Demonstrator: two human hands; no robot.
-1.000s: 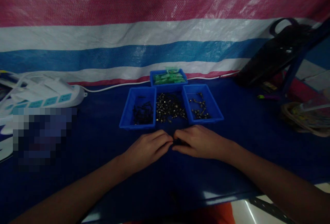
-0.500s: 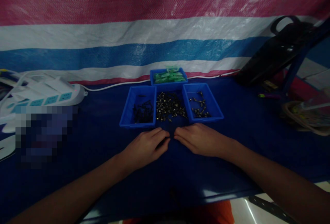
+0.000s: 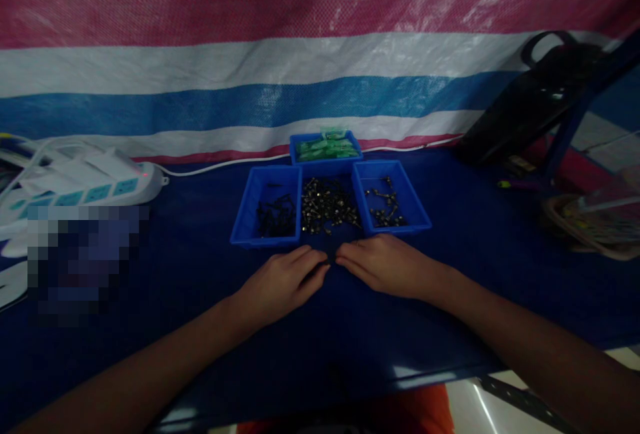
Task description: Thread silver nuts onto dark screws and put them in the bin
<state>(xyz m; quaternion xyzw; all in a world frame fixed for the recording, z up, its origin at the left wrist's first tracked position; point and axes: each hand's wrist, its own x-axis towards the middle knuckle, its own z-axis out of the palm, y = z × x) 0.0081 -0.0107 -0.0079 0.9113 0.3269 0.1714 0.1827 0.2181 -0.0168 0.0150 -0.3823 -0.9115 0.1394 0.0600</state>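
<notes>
My left hand (image 3: 286, 282) is closed in a pinch just in front of the left blue bin (image 3: 243, 211); whatever sits between its fingertips is too small to make out. Facing it across a narrow gap, my right hand (image 3: 383, 266) is also closed, its fingertips pressed together and their contents hidden. Beyond the fingertips lies a loose pile of small metal screw-like parts (image 3: 327, 206). Dark, thin screw-like pieces (image 3: 277, 216) fill part of the left bin. The right blue bin (image 3: 415, 211) contains several shiny metal parts (image 3: 387, 204).
Behind the pile stands a third blue bin (image 3: 310, 165) with green plastic packets (image 3: 327, 147). A white power strip (image 3: 145, 181) is at the left. On the right are a black bottle (image 3: 533, 104) and a basket (image 3: 565, 227). A striped tarp (image 3: 280, 104) hangs behind the blue table (image 3: 210, 287).
Both hands keep nearly the same pose, fingertips facing each other. The right hand has risen very slightly, and the whole view has shifted a little. The bins look unchanged.
</notes>
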